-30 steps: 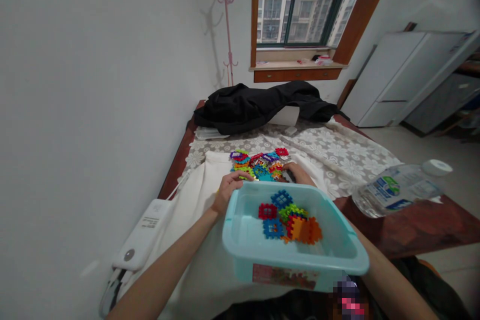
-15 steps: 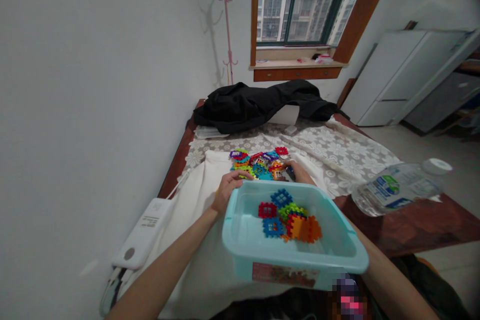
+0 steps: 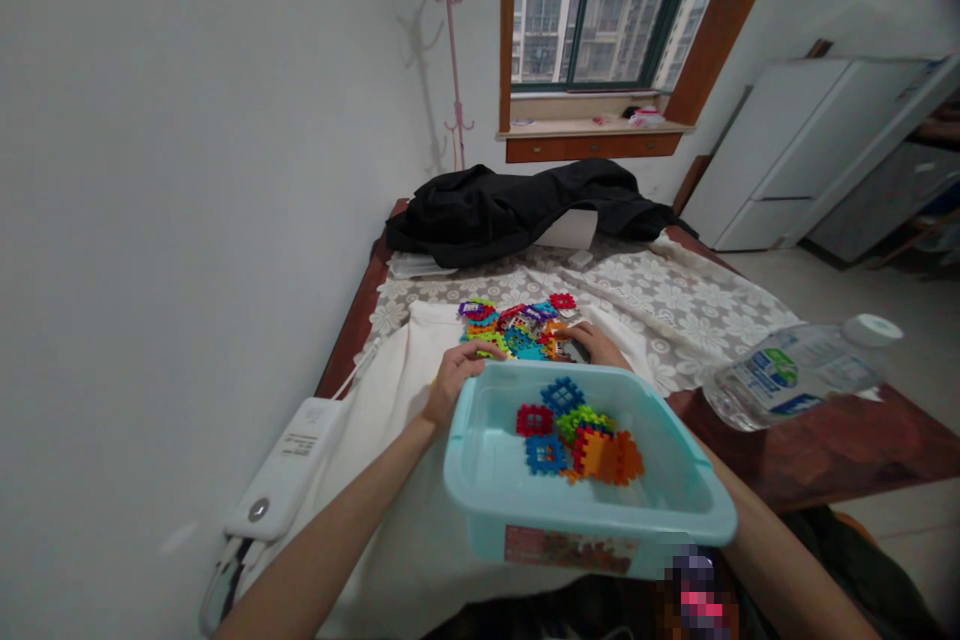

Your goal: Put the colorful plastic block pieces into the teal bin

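Observation:
A light-blue plastic basin (image 3: 480, 505) stands close in front of me. In it lie several interlocking plastic building pieces, among them a red window piece (image 3: 534, 420), a blue one (image 3: 546, 455) and an orange one (image 3: 611, 458). Beyond its far rim is a heap of mixed colourful pieces (image 3: 517, 328). My left hand (image 3: 459, 375) is at the basin's far left corner, fingers stretched toward the heap's near edge. My right hand (image 3: 598, 344) reaches over the heap's right side, fingers extended by an orange piece (image 3: 555, 332); a greyish thing under it is partly hidden.
A large clear bottle (image 3: 787, 375) leans at the right on the dark red table (image 3: 750, 465). A white power device with cables (image 3: 289, 465) lies at the left on white cloth (image 3: 390, 400). Black clothing (image 3: 517, 205) covers the table's far end.
My right hand's fingers have stretched a little leftward over the heap, toward the orange piece. My left hand and the basin have stayed put.

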